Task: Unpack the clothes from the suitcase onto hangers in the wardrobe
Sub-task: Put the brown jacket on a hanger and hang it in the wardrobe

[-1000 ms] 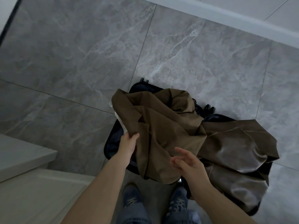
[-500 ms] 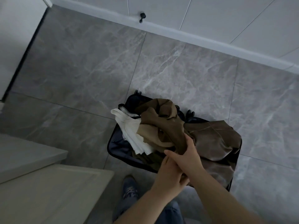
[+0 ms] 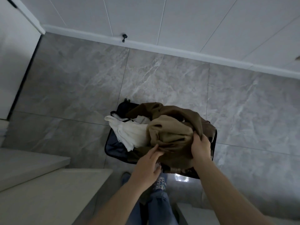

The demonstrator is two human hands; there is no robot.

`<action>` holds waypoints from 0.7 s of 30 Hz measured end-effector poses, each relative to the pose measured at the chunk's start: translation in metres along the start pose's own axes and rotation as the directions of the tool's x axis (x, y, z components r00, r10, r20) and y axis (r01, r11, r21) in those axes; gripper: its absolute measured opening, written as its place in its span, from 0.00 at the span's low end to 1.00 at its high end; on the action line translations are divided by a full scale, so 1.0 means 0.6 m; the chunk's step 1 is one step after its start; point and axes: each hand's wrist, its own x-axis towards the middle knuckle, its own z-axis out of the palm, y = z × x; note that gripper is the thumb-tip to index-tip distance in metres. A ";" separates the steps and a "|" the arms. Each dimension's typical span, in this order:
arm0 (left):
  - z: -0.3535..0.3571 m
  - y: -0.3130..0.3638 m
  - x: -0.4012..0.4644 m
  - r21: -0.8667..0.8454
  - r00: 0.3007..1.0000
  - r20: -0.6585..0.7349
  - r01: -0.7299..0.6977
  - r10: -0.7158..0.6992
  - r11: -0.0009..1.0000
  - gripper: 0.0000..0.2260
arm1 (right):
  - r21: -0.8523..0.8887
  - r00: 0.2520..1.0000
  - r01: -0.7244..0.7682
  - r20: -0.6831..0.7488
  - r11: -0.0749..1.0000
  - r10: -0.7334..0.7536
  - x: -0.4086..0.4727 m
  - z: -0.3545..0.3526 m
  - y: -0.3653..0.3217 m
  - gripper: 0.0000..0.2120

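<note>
A dark open suitcase [image 3: 113, 146] lies on the grey tiled floor below me. A bunched brown garment [image 3: 172, 133] sits on top of it, with a dark brown part draped over a lighter tan part. My right hand [image 3: 200, 147] grips the brown garment at its right side. My left hand [image 3: 148, 166] reaches to the garment's near edge with fingers spread, its fingertips touching the cloth. A crumpled white garment [image 3: 129, 133] lies in the suitcase on the left. The right half of the suitcase is hidden by cloth and my arm.
A pale cabinet or bed edge [image 3: 48, 184] stands at the lower left, close to my legs. A white skirting board [image 3: 162, 49] and panelled wall run along the far side, with a small black door stop [image 3: 124, 37]. My feet stand beside the suitcase's near edge.
The brown garment went from spread open to bunched into a heap. My right hand took hold of it, and my left hand came off it and now reaches at its near edge. The view rose.
</note>
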 end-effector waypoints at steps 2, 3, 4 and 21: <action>-0.017 0.013 -0.019 -0.045 0.996 -0.040 0.078 -0.080 0.996 0.20 | 0.075 0.999 0.033 0.016 0.997 -0.034 -0.028 -0.021 -0.032 0.11; -0.025 0.020 -0.025 -0.075 0.992 -0.048 0.114 -0.118 0.991 0.20 | 0.108 0.998 0.048 0.027 0.993 -0.051 -0.040 -0.030 -0.046 0.11; -0.036 0.036 -0.032 -0.102 0.988 -0.046 0.141 -0.146 0.985 0.20 | 0.136 0.998 0.056 0.030 0.989 -0.061 -0.055 -0.043 -0.061 0.11; -0.199 0.278 -0.074 -0.341 0.958 -0.088 0.229 -0.273 0.912 0.17 | 0.286 0.913 0.373 0.055 0.883 -0.404 -0.262 -0.245 -0.196 0.08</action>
